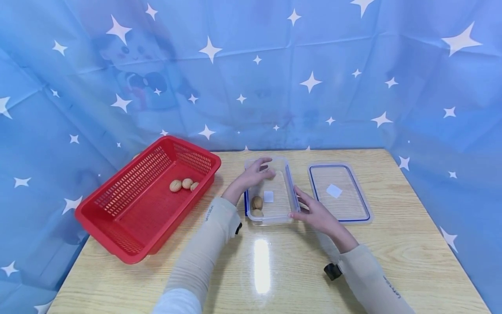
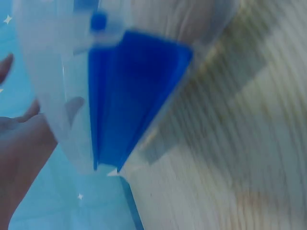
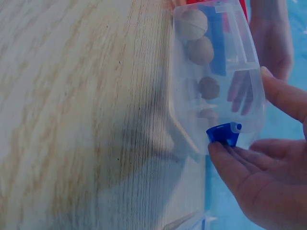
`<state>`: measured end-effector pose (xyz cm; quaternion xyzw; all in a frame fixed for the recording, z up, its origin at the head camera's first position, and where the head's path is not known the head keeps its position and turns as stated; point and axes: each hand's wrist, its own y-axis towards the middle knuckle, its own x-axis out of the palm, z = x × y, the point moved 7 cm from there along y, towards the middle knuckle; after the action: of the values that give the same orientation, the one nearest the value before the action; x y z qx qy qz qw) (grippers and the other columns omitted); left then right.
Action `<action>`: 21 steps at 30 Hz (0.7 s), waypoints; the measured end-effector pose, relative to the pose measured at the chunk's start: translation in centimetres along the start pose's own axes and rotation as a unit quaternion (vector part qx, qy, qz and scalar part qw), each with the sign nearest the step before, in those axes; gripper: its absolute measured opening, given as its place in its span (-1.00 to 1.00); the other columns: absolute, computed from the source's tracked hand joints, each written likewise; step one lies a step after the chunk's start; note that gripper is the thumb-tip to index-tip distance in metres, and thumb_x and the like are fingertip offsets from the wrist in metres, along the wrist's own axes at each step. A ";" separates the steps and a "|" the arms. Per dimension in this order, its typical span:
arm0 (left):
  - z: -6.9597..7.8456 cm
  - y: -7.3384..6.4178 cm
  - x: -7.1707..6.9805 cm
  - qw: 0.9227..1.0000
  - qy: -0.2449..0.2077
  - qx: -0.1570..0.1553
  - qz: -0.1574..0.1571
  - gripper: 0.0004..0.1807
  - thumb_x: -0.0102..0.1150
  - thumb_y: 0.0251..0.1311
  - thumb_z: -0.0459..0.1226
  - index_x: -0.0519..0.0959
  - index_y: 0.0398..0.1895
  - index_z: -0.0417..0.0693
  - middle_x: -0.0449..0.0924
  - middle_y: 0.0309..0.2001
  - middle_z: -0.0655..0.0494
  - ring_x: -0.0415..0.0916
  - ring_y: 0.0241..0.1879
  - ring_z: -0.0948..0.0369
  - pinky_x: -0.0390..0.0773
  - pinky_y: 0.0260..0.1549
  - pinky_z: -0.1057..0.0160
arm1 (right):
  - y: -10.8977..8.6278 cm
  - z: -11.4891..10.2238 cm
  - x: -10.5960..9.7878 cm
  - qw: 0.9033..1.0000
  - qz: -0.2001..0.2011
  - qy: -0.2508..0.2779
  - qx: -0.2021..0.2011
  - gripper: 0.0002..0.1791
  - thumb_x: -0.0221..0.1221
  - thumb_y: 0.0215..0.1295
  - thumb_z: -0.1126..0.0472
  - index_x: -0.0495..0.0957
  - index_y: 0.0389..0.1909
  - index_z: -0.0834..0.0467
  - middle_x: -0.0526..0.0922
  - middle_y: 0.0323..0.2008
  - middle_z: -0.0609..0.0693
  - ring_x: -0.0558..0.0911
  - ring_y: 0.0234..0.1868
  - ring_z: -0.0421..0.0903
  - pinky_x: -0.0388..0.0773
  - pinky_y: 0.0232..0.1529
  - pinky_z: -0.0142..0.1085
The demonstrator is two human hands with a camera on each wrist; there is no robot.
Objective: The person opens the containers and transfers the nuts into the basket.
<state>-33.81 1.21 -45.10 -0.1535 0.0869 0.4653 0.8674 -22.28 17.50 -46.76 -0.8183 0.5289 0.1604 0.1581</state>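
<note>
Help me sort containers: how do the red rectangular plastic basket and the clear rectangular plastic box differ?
The red rectangular plastic basket is larger and opaque; the clear rectangular plastic box smaller and transparent. The basket's walls are perforated, the box's solid. The right hand holds the box; the basket is unheld. Both contain round brown walnuts.

basket (image 1: 178,213): red | walnuts (image 1: 175,186): tan | box (image 1: 274,218): clear, blue clips (image 2: 134,91) | backdrop (image 1: 266,113): blue, white stars (image 1: 210,49)

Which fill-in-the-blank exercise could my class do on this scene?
In the head view, the rectangular red plastic basket shows ____ round tan walnuts.
The clear rectangular plastic container, gripped by the right hand, has ____ clips.
In the head view, the clear rectangular plastic lid lies ____ of the container.

Missing words: three; blue; right.
</note>
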 end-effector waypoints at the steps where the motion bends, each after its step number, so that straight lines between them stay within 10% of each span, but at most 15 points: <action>1: -0.2 0.0 0.3 1.000 0.004 -0.015 -0.004 -0.30 0.06 0.44 -0.18 0.07 0.56 -0.01 0.02 0.58 -0.07 0.00 0.57 -0.01 0.12 0.52 -0.05 | 0.0 0.0 0.0 1.000 0.001 0.002 0.002 -0.05 0.21 0.39 0.24 -0.20 0.57 0.30 -0.15 0.56 0.38 0.06 0.50 0.43 0.24 0.40 0.15; 10: -2.2 0.1 2.6 0.995 -0.012 -0.101 0.010 -0.13 0.04 0.44 -0.15 -0.23 0.63 0.03 -0.23 0.63 -0.05 -0.20 0.61 -0.01 0.00 0.56 -0.06 | 0.0 0.0 0.1 1.000 -0.004 0.009 -0.008 -0.05 0.20 0.39 0.27 -0.23 0.57 0.30 -0.19 0.56 0.38 0.03 0.51 0.44 0.23 0.41 0.16; 21: -2.7 0.8 3.7 0.995 -0.009 -0.096 -0.022 -0.19 0.05 0.45 -0.15 -0.11 0.62 -0.01 0.01 0.59 -0.05 0.00 0.57 0.01 0.07 0.54 -0.02 | -0.2 0.1 -0.1 1.000 -0.003 0.014 0.000 -0.04 0.20 0.39 0.27 -0.24 0.58 0.27 -0.19 0.57 0.35 0.02 0.51 0.43 0.23 0.41 0.15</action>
<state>-32.50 3.54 -48.88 -0.2338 0.0310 0.4539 0.8593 -22.18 17.70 -46.81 -0.8220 0.5287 0.1485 0.1507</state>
